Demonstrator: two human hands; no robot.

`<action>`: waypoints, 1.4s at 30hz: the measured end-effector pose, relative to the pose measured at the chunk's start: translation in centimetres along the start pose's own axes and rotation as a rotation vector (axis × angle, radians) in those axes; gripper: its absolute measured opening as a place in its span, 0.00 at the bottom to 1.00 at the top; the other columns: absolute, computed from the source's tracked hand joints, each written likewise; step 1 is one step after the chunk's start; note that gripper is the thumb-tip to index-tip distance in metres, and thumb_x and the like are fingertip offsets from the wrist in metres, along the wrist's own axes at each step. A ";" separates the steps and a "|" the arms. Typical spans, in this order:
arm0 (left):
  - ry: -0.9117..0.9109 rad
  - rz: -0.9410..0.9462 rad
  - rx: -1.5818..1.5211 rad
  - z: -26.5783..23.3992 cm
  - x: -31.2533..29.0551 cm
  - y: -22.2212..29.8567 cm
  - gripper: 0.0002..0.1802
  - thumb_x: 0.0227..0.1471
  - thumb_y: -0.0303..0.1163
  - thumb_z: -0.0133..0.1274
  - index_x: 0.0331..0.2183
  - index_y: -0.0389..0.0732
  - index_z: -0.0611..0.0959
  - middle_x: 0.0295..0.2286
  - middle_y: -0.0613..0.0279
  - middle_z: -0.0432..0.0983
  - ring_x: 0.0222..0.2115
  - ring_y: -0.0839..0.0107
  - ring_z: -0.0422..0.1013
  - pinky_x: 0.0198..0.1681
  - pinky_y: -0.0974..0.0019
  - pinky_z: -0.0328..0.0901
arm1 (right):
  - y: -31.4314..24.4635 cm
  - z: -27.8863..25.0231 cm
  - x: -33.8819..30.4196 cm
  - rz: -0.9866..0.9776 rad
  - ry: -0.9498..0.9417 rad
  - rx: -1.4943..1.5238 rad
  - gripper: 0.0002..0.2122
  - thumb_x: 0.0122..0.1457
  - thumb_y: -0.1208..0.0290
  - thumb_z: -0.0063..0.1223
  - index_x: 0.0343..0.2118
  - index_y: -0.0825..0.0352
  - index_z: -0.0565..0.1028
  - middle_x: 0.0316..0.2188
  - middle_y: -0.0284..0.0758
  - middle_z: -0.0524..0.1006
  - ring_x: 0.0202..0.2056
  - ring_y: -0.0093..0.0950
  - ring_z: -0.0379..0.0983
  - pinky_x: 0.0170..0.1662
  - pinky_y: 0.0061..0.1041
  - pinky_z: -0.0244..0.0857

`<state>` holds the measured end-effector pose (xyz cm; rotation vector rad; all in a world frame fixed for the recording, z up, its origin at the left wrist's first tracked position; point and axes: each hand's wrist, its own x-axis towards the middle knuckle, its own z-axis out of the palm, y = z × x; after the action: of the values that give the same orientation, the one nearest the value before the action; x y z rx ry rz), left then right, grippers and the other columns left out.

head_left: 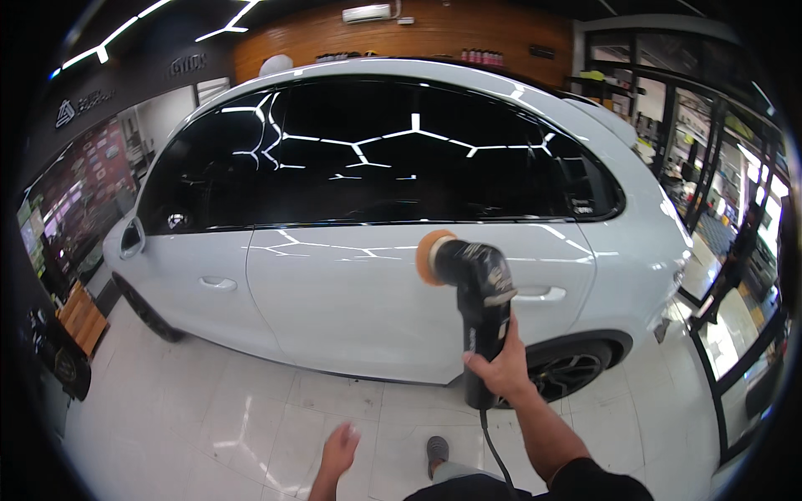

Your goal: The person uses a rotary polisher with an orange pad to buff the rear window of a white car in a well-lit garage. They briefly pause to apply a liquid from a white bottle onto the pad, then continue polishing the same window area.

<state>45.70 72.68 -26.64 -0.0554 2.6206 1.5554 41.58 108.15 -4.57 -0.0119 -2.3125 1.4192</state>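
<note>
Wrapped round the body of a black corded polisher [483, 313], my right hand [504, 365] holds the machine upright at the rear door. An orange foam pad [433, 257] on its head faces left, over the white car's door panel; whether the pad touches the paint cannot be told. From the handle's lower end the black cord [494, 447] runs down beside my leg. My left hand [338, 449] hangs low over the floor, slightly blurred, its fingers loosely curled with nothing seen in them. The white car [334, 292] stands side-on before me.
The rear wheel [572, 371] is just beyond my right forearm, and the front wheel [149, 311] is at far left. Door handles [219, 284] and a side mirror [132, 238] stick out. A wooden crate [82, 317] stands left; glass doors [702, 175] line the right. The floor [276, 426] is glossy tile.
</note>
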 end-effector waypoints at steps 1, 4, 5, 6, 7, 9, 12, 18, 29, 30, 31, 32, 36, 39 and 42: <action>-0.086 0.172 -0.238 -0.1 3.2 6.0 0.29 0.60 0.33 0.57 0.59 0.32 0.71 0.56 0.46 0.72 0.55 0.57 0.71 0.57 0.57 0.66 | 0.4 1.1 1.1 -0.050 -0.065 -0.003 0.52 0.46 0.62 0.70 0.67 0.77 0.46 0.49 0.53 0.76 0.49 0.46 0.77 0.54 0.36 0.69; -0.243 0.468 -0.353 1.6 10.5 22.3 0.40 0.59 0.32 0.59 0.65 0.34 0.59 0.57 0.48 0.70 0.56 0.58 0.69 0.61 0.59 0.63 | 1.3 3.6 5.6 -0.198 -0.151 -0.147 0.52 0.46 0.59 0.70 0.68 0.75 0.48 0.48 0.53 0.76 0.48 0.49 0.77 0.52 0.38 0.70; -0.219 0.528 -0.432 2.1 12.6 26.2 0.41 0.57 0.33 0.61 0.64 0.34 0.59 0.56 0.49 0.70 0.56 0.60 0.70 0.60 0.60 0.63 | 0.7 4.3 7.6 -0.242 -0.179 -0.237 0.52 0.44 0.62 0.72 0.67 0.77 0.49 0.46 0.52 0.76 0.46 0.47 0.77 0.49 0.37 0.73; -0.187 0.540 -0.556 2.8 15.3 28.8 0.40 0.57 0.33 0.61 0.63 0.34 0.60 0.55 0.51 0.71 0.55 0.61 0.70 0.60 0.60 0.64 | 0.6 4.6 10.0 -0.357 -0.140 -0.308 0.52 0.44 0.62 0.72 0.67 0.76 0.49 0.46 0.51 0.76 0.45 0.48 0.77 0.47 0.37 0.73; -0.130 0.532 -0.662 3.0 17.1 30.5 0.39 0.56 0.33 0.62 0.62 0.35 0.61 0.54 0.52 0.71 0.54 0.63 0.70 0.59 0.61 0.64 | 0.6 5.5 11.9 -0.474 -0.122 -0.351 0.53 0.43 0.61 0.72 0.67 0.76 0.49 0.45 0.50 0.76 0.43 0.49 0.77 0.45 0.38 0.74; -0.101 0.541 -0.874 1.5 20.8 32.2 0.32 0.55 0.30 0.62 0.57 0.36 0.66 0.50 0.59 0.73 0.51 0.70 0.71 0.58 0.63 0.65 | -0.4 7.4 15.4 -0.583 -0.115 -0.367 0.53 0.44 0.60 0.73 0.68 0.72 0.49 0.43 0.48 0.74 0.40 0.50 0.75 0.43 0.40 0.73; -0.161 0.610 -1.028 -0.8 28.3 33.1 0.31 0.55 0.28 0.61 0.57 0.36 0.67 0.49 0.59 0.73 0.50 0.70 0.71 0.57 0.64 0.65 | -2.5 6.6 21.0 -0.563 -0.236 -0.340 0.52 0.45 0.60 0.72 0.69 0.69 0.49 0.45 0.50 0.73 0.43 0.51 0.75 0.46 0.42 0.72; -0.230 0.596 -1.175 -3.5 39.8 32.6 0.34 0.55 0.39 0.61 0.58 0.35 0.68 0.49 0.58 0.74 0.50 0.62 0.73 0.55 0.58 0.67 | -0.4 11.2 28.4 -0.338 -0.291 -0.383 0.48 0.50 0.51 0.65 0.71 0.58 0.51 0.44 0.48 0.73 0.38 0.48 0.77 0.40 0.43 0.73; -0.301 0.811 -1.183 -10.3 50.8 46.5 0.32 0.56 0.41 0.59 0.56 0.36 0.68 0.45 0.51 0.73 0.44 0.57 0.76 0.52 0.50 0.73 | -8.2 13.5 41.7 -0.514 0.063 -0.246 0.45 0.49 0.57 0.69 0.70 0.55 0.57 0.40 0.44 0.77 0.38 0.43 0.79 0.42 0.37 0.74; -0.322 0.818 -1.069 -8.7 50.3 48.0 0.31 0.55 0.40 0.60 0.55 0.37 0.69 0.44 0.53 0.74 0.43 0.61 0.76 0.51 0.55 0.73 | -6.5 12.5 41.4 -0.546 0.145 -0.215 0.46 0.48 0.58 0.70 0.70 0.57 0.58 0.40 0.44 0.77 0.40 0.43 0.78 0.44 0.36 0.74; -0.246 0.777 -0.967 -6.7 50.4 48.5 0.33 0.54 0.39 0.63 0.55 0.37 0.68 0.46 0.54 0.73 0.45 0.65 0.73 0.51 0.59 0.70 | -4.9 11.6 41.0 -0.458 0.149 -0.150 0.46 0.47 0.62 0.72 0.69 0.62 0.58 0.47 0.46 0.77 0.47 0.41 0.78 0.50 0.34 0.72; -0.352 0.844 -0.958 -4.2 50.4 49.4 0.36 0.53 0.39 0.65 0.56 0.38 0.65 0.48 0.56 0.72 0.49 0.68 0.70 0.52 0.61 0.68 | -3.5 10.5 40.5 -0.512 0.210 -0.074 0.46 0.47 0.64 0.72 0.68 0.67 0.57 0.53 0.47 0.76 0.52 0.38 0.76 0.55 0.32 0.69; -0.427 0.826 -0.621 5.5 45.7 52.8 0.45 0.48 0.48 0.68 0.55 0.32 0.62 0.46 0.44 0.75 0.49 0.59 0.74 0.53 0.60 0.68 | 2.7 3.9 35.2 -0.197 0.357 -0.003 0.49 0.46 0.67 0.69 0.70 0.65 0.50 0.51 0.49 0.77 0.51 0.40 0.77 0.55 0.36 0.69; -0.523 0.726 -0.434 9.2 42.7 52.2 0.46 0.49 0.45 0.67 0.57 0.31 0.60 0.49 0.43 0.73 0.51 0.58 0.73 0.57 0.60 0.64 | 8.1 1.2 31.6 -0.087 0.361 0.062 0.52 0.46 0.60 0.69 0.70 0.70 0.48 0.47 0.50 0.78 0.49 0.42 0.78 0.53 0.37 0.70; -0.457 0.776 -0.256 11.4 41.0 48.2 0.55 0.45 0.49 0.71 0.60 0.30 0.57 0.56 0.37 0.64 0.58 0.49 0.65 0.61 0.56 0.61 | 12.9 -0.7 27.5 -0.042 0.266 -0.020 0.54 0.45 0.57 0.70 0.68 0.76 0.47 0.48 0.54 0.77 0.49 0.45 0.78 0.53 0.38 0.70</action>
<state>1.80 106.44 6.03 1.2618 2.1472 1.7872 14.13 121.06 -5.66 -0.1483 -2.0964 1.2890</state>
